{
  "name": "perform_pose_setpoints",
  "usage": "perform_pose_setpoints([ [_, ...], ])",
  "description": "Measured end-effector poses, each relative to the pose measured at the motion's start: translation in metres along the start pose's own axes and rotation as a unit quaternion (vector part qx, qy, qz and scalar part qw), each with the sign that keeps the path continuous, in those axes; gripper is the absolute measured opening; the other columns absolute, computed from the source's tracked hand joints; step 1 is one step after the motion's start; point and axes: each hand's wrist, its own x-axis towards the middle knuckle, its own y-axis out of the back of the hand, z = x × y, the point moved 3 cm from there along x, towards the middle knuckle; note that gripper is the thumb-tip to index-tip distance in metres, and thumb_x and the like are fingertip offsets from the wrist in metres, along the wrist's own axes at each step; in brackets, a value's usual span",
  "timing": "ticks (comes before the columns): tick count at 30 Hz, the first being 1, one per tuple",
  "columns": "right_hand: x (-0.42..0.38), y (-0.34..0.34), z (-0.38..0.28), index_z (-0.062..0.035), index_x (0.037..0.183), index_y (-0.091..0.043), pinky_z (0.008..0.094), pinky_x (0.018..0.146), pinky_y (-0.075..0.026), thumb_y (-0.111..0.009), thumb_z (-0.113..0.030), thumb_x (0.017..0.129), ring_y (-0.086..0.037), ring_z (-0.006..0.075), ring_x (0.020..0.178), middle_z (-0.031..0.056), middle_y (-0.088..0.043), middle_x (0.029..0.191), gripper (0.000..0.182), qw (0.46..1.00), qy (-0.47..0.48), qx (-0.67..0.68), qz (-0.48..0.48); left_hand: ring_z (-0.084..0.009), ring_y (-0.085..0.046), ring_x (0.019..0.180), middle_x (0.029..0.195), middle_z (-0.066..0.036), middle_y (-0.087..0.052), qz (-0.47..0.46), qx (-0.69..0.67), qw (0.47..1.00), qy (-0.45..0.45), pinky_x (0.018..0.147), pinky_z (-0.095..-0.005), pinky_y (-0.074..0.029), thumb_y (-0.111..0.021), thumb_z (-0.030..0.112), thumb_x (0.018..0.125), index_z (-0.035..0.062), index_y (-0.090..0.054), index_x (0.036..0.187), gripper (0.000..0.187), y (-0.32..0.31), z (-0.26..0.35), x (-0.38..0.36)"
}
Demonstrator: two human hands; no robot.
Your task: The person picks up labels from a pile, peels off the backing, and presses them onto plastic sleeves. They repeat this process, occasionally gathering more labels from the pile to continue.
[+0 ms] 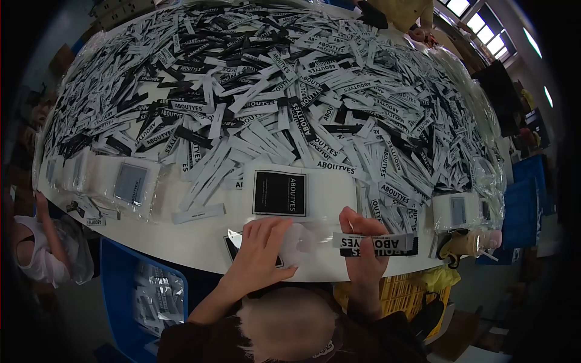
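My left hand [260, 248] curves over a translucent plastic bag [298, 241] at the table's near edge, fingers bent on it and thumb below. Part of a black label shows beneath that hand. In my right hand [367, 260] are a few stick packets [378, 242], white and black, printed ABOUTYES and held crosswise under the thumb. Just beyond my hands lies a stack of white bags [330, 190], its top one bearing a black ABOUTYES label [279, 192].
Loose stick packets [254, 109] cover most of the white table [163, 233]. More bags lie left [130, 184] and right [457, 212]. A blue bin [115, 296] and yellow basket [396, 296] stand below the edge. Other people are at the left and far side.
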Motion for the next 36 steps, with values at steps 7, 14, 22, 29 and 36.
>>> perform_pose_setpoints([
  [7,0.004,-0.021,0.027,0.0015,0.125,-0.045,0.0434,0.109,-0.014,-0.031,-0.029,0.099,-0.022,0.0316,0.135,0.0239,-0.041,0.133,0.043,0.983,-0.091,-0.091,-0.129,-0.0309,-0.042,0.107,0.116,-0.015,-0.042,0.028,-0.026,0.998,-0.042,0.092,-0.0422,-0.030,-0.078,0.024,0.056,0.0044,-0.040,0.124,0.080,-0.002,0.002,-0.004],
  [14,0.003,-0.019,0.024,-0.0003,0.131,-0.035,0.0464,0.108,-0.021,-0.027,-0.040,0.097,-0.028,0.0339,0.132,0.0282,-0.034,0.135,0.052,0.982,-0.162,0.100,0.021,-0.0304,-0.042,0.108,0.115,-0.014,-0.042,-0.018,-0.044,0.998,-0.041,0.093,-0.0435,-0.028,-0.078,0.025,0.056,0.0049,-0.039,0.125,0.082,-0.006,0.003,-0.002],
  [22,-0.009,-0.028,0.034,0.0018,0.130,-0.039,0.0352,0.107,-0.022,-0.035,-0.025,0.098,-0.033,0.0212,0.128,0.0168,-0.038,0.137,0.042,0.978,-0.191,-0.019,-0.075,-0.0338,-0.040,0.110,0.117,-0.015,-0.042,0.070,-0.097,0.992,-0.039,0.093,-0.0451,-0.029,-0.081,0.030,0.056,0.0045,-0.037,0.129,0.089,-0.006,0.006,-0.009],
  [29,-0.016,-0.015,0.043,0.0041,0.124,-0.045,0.0308,0.094,-0.041,-0.054,-0.001,0.087,-0.052,0.0206,0.111,0.0143,-0.052,0.124,0.038,0.970,-0.238,-0.023,-0.029,-0.0309,-0.059,0.070,0.091,-0.015,-0.059,0.002,-0.154,0.979,0.130,0.062,-0.0344,-0.047,-0.060,0.017,0.084,0.0038,-0.051,0.116,0.036,0.021,-0.026,-0.010],
  [36,0.007,-0.012,0.008,0.0027,0.118,-0.052,0.0278,0.076,-0.049,-0.059,0.003,0.082,-0.063,0.0177,0.084,0.0145,-0.065,0.099,0.037,0.941,0.014,-0.338,0.006,-0.0344,-0.058,0.071,0.079,-0.016,-0.059,-0.062,-0.163,0.974,0.143,0.061,-0.0352,-0.046,-0.053,0.017,0.089,0.0030,-0.059,0.095,0.016,0.020,-0.031,-0.012],
])
